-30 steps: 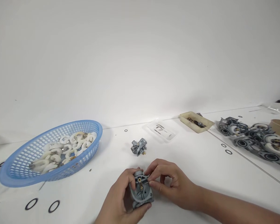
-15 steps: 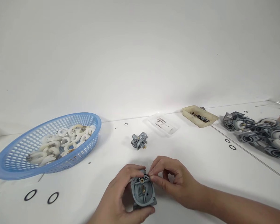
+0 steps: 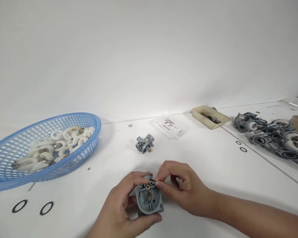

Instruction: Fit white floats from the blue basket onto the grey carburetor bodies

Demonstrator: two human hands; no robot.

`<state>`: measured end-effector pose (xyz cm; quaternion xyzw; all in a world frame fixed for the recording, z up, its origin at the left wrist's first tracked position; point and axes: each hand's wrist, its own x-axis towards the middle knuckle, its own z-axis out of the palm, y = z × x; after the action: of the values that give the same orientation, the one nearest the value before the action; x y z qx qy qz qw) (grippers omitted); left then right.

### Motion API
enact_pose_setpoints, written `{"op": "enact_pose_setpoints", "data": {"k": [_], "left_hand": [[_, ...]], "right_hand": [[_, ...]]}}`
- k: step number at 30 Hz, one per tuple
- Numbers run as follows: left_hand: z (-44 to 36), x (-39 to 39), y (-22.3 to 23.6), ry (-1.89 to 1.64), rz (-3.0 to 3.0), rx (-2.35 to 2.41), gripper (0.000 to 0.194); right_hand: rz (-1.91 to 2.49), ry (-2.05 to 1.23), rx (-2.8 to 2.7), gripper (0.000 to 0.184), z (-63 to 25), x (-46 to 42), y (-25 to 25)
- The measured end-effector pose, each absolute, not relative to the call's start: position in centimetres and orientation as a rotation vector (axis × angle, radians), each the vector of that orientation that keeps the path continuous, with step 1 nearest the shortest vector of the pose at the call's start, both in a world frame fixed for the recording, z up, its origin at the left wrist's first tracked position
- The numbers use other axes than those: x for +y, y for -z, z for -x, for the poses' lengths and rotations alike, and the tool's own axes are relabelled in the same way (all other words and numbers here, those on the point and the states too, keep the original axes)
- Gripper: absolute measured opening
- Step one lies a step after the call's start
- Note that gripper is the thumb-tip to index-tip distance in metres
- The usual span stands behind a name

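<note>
My left hand (image 3: 120,208) is wrapped round a grey metal carburetor body (image 3: 149,199), its open underside with brass jets turned toward me, low over the white table (image 3: 208,165). My right hand (image 3: 182,188) pinches a thin metal pin (image 3: 152,182) at the body's upper rim, thumb and forefinger pressed together. A second small carburetor (image 3: 144,144) lies on the table just beyond the hands.
A blue plastic basket (image 3: 5,178) of white float parts sits at the left. Two black O-rings (image 3: 32,207) lie in front of it. A clear bag of pins (image 3: 172,125), a beige tray (image 3: 210,117) and several carburetors (image 3: 275,138) lie at the right.
The carburetor body has tilted slightly in my left hand while my right fingers stay pinched at its upper rim. The view has shifted a little to the right.
</note>
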<state>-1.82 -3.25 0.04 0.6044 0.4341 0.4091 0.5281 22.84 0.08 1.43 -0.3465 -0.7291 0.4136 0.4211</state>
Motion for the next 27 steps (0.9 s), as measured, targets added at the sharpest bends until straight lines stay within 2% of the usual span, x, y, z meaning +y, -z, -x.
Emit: {"op": "enact_pose_setpoints", "data": {"k": [6,15,22,27], "left_hand": [[2.1,-3.1,0.7,-0.956,-1.469,1.051,0.056],[1.9,-3.3,0.3,-0.975,-1.401,1.053,0.057],[2.2,-3.2,0.9,-0.927,-1.439,1.044,0.059],[2.5,-2.9,1.6,-0.961,-1.532,0.922,0.058]], "right_hand": [[0.91,-1.174,-1.744,0.024,-23.0,0.3,-1.0],[0.849,-1.227,-1.722,0.024,-23.0,0.5,-0.6],[0.811,-1.13,-1.775,0.02,-22.9,0.3,-0.6],[0.854,-1.189,-1.737,0.027,-23.0,0.4,-0.1]]}}
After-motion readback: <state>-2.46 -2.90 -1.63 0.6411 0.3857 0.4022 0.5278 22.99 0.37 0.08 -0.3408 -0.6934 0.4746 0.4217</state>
